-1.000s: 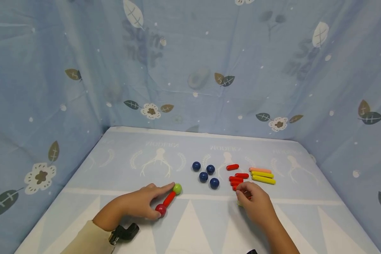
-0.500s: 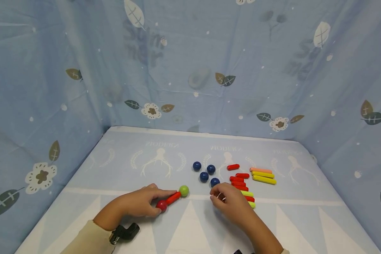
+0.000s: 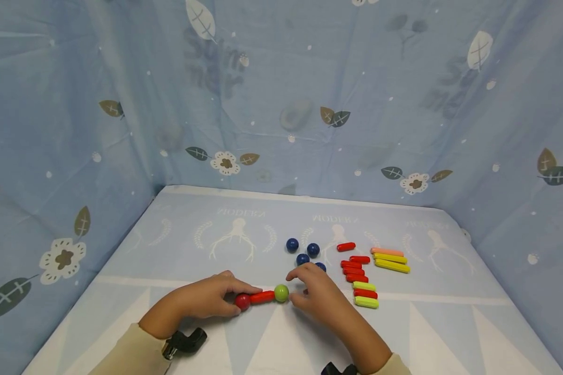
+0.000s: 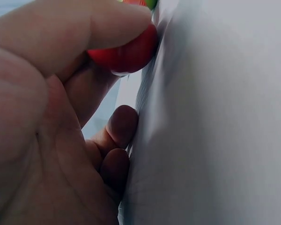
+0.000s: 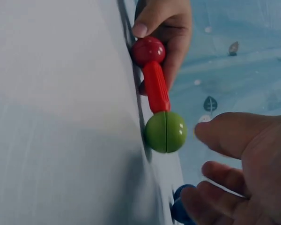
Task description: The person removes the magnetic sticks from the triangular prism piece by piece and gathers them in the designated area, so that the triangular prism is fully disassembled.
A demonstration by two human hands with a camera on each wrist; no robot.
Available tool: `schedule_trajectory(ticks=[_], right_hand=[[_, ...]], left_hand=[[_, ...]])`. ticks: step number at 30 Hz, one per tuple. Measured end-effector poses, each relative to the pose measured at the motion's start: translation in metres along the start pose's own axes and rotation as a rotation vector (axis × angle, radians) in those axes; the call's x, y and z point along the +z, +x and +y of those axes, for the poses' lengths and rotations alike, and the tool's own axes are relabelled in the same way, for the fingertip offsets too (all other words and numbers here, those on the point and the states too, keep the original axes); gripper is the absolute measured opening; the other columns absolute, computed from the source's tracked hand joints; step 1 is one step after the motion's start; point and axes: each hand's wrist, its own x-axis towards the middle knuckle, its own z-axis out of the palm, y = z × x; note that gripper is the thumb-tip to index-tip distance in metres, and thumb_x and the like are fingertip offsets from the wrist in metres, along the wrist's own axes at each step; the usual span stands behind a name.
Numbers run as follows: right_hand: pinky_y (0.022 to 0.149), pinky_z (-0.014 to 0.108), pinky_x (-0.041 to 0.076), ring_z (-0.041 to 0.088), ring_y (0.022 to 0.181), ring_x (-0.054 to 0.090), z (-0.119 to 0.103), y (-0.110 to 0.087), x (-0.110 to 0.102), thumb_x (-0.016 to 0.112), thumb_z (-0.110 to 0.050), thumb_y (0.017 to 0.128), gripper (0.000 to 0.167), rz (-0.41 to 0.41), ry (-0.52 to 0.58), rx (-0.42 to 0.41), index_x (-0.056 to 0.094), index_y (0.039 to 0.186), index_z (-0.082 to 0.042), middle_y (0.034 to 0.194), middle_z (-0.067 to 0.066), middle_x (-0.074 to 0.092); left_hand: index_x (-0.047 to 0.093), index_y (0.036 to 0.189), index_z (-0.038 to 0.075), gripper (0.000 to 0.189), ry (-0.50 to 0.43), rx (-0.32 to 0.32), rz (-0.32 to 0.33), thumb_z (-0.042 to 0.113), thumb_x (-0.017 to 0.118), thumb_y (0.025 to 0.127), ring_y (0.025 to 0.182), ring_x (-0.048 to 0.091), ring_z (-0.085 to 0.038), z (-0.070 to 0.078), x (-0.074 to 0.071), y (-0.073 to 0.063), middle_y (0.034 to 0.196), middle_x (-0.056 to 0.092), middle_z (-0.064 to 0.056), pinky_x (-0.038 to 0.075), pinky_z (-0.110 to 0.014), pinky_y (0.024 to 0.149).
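My left hand (image 3: pixel 211 297) pinches a red ball (image 3: pixel 242 302) between thumb and fingers, low over the table cloth. A short red rod (image 3: pixel 262 297) joins that ball to a green ball (image 3: pixel 281 292), making a dumbbell shape that lies on the cloth. The left wrist view shows the thumb across the red ball (image 4: pixel 131 56), with the other fingers loosely bent below. My right hand (image 3: pixel 319 297) is beside the green ball with fingers loosely curved and nothing in them. In the right wrist view, a small gap separates its thumb from the green ball (image 5: pixel 165 132).
Several blue balls (image 3: pixel 292 245) lie just behind my right hand. To the right are several short red rods (image 3: pixel 353 271), two yellow-green rods (image 3: pixel 366 302), two yellow rods (image 3: pixel 391 266) and an orange rod (image 3: pixel 387 252). A patterned blue curtain (image 3: pixel 281 104) borders the table.
My right hand has left the rods and moved left to the green ball, uncovering the yellow-green rods. The dumbbell shape has swung round, its green end toward the right and nearer me.
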Motion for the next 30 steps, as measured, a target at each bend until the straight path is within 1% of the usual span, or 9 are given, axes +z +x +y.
schedule_trajectory(ticks=[4,6,7,11,13,15,18,22,30], right_hand=[[0.111,0.050,0.051,0.019,0.133,0.056,-0.001,0.003,0.008,0.081,-0.026,0.092,0.044,-0.091,-0.020,-0.038,0.067,0.134,-0.032,0.141,-0.008,0.061],[0.115,0.050,0.047,0.016,0.135,0.055,0.000,0.003,0.011,0.080,-0.024,0.094,0.044,-0.132,-0.030,-0.063,0.067,0.135,-0.034,0.141,-0.012,0.062],[0.115,0.049,0.047,0.014,0.133,0.056,0.000,0.002,0.012,0.079,-0.024,0.094,0.043,-0.145,-0.036,-0.074,0.067,0.134,-0.035,0.138,-0.014,0.063],[0.108,0.043,0.052,0.008,0.115,0.060,0.002,0.000,0.014,0.078,-0.022,0.095,0.035,-0.156,-0.033,-0.102,0.071,0.125,-0.038,0.124,-0.018,0.065],[0.102,0.037,0.055,0.007,0.106,0.058,0.004,-0.001,0.013,0.078,-0.023,0.094,0.031,-0.155,-0.001,-0.106,0.072,0.121,-0.038,0.117,-0.019,0.064],[0.096,0.032,0.055,0.007,0.102,0.057,0.005,-0.002,0.014,0.077,-0.024,0.094,0.029,-0.154,0.053,-0.113,0.073,0.119,-0.038,0.113,-0.018,0.062],[0.091,0.026,0.053,0.008,0.102,0.058,0.008,-0.003,0.014,0.075,-0.022,0.094,0.027,-0.145,0.151,-0.153,0.072,0.117,-0.037,0.114,-0.017,0.062],[0.092,0.024,0.054,0.009,0.104,0.060,0.012,-0.002,0.017,0.073,-0.020,0.095,0.027,-0.140,0.245,-0.194,0.072,0.117,-0.037,0.120,-0.017,0.066],[0.089,0.026,0.053,0.012,0.102,0.061,0.021,-0.003,0.023,0.072,-0.025,0.097,0.025,-0.152,0.314,-0.154,0.075,0.116,-0.041,0.115,-0.016,0.069]], left_hand=[[0.068,0.133,0.052,0.055,0.001,0.029,-0.001,0.023,0.083,0.089,0.095,0.049,-0.016,-0.002,0.000,0.000,0.108,0.060,0.009,0.041,-0.029,0.078],[0.068,0.134,0.051,0.053,-0.004,0.039,-0.002,0.025,0.083,0.090,0.096,0.049,-0.015,-0.002,0.000,0.000,0.108,0.060,0.009,0.041,-0.029,0.078],[0.068,0.133,0.051,0.052,-0.007,0.045,-0.003,0.026,0.083,0.090,0.096,0.049,-0.015,-0.002,0.000,0.001,0.109,0.060,0.009,0.041,-0.029,0.079],[0.070,0.131,0.049,0.048,-0.013,0.057,0.001,0.028,0.083,0.090,0.097,0.049,-0.014,-0.003,-0.001,0.001,0.109,0.061,0.011,0.041,-0.029,0.079],[0.071,0.130,0.048,0.045,-0.010,0.060,0.005,0.029,0.082,0.091,0.097,0.049,-0.014,-0.003,-0.001,0.001,0.110,0.061,0.012,0.041,-0.029,0.079],[0.071,0.129,0.048,0.043,-0.009,0.060,0.009,0.030,0.082,0.091,0.099,0.049,-0.013,-0.004,-0.001,0.001,0.113,0.063,0.014,0.042,-0.030,0.081],[0.072,0.127,0.047,0.040,-0.012,0.074,0.013,0.032,0.082,0.091,0.101,0.050,-0.013,-0.005,-0.001,0.002,0.119,0.066,0.018,0.043,-0.031,0.083],[0.072,0.126,0.046,0.038,-0.027,0.084,0.016,0.032,0.081,0.092,0.102,0.050,-0.013,-0.005,-0.002,0.002,0.122,0.068,0.022,0.044,-0.031,0.085],[0.073,0.125,0.046,0.036,-0.031,0.058,0.015,0.033,0.082,0.092,0.103,0.050,-0.013,-0.001,-0.002,0.001,0.120,0.067,0.021,0.043,-0.031,0.086]])
